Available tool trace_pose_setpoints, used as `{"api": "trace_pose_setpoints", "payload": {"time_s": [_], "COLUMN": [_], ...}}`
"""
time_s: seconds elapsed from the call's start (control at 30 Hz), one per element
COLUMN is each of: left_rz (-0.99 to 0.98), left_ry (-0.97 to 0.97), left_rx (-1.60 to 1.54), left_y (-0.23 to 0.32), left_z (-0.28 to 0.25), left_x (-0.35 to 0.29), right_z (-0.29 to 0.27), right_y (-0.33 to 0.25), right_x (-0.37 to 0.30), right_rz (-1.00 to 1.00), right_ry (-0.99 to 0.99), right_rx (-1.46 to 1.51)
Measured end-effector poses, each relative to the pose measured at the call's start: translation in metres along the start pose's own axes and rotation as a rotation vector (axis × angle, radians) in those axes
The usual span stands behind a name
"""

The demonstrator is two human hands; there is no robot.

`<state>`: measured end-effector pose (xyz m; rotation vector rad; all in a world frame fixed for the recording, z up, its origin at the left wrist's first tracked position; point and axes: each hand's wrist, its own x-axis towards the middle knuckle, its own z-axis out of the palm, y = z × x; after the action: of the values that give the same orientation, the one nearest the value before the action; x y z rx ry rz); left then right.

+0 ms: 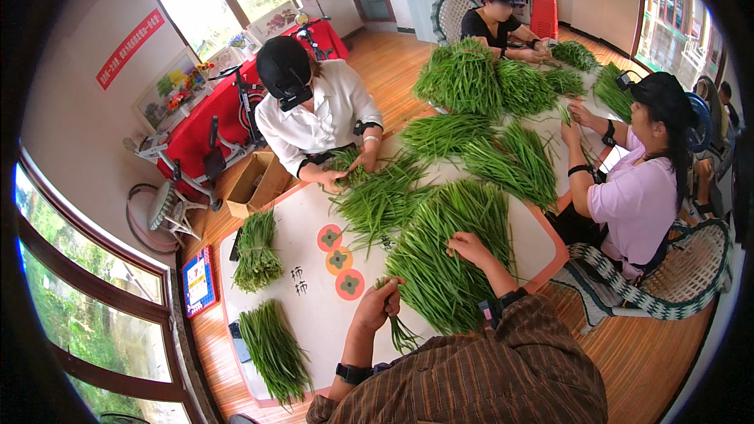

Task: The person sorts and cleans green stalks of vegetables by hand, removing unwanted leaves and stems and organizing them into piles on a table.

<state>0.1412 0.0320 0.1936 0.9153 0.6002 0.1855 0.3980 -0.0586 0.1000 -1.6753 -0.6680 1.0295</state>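
Stalks (404, 335), thin, grn, clamped in L hand (378, 305); R hand (469, 250) at shaggy pile (440, 286), can't tell grip.

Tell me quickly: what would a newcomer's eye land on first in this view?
Most likely the big heap of long green chive-like stalks on the near part of the white table, with the person's right hand at it. Left of that, the left hand grips a small bunch of stalks. Next might come the three round persimmon pictures, beyond the left hand on the tabletop.
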Motion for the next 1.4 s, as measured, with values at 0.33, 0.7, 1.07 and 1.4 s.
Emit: {"api": "trace_pose_setpoints", "payload": {"time_s": [0.33,0.7,1.07,1.4], "left_rz": [-0.039,0.097,0.3,0.213], "left_ry": [-0.001,0.15,0.245,0.219], "left_rx": [-0.056,-0.152,-0.147,0.093], "left_y": [-0.003,0.008,0.005,0.017], "left_z": [0.002,0.004,-0.017,0.01], "left_x": [0.004,0.023,0.013,0.007], "right_z": [0.006,0.07,0.092,0.11], "right_y": [0.002,-0.067,-0.089,-0.084], "right_x": [-0.004,-0.048,-0.057,-0.054], "right_rz": [-0.017,-0.437,-0.554,-0.632], "right_ry": [-0.008,-0.228,-0.035,-0.039], "right_rx": [0.02,-0.339,-0.518,-0.617]}}
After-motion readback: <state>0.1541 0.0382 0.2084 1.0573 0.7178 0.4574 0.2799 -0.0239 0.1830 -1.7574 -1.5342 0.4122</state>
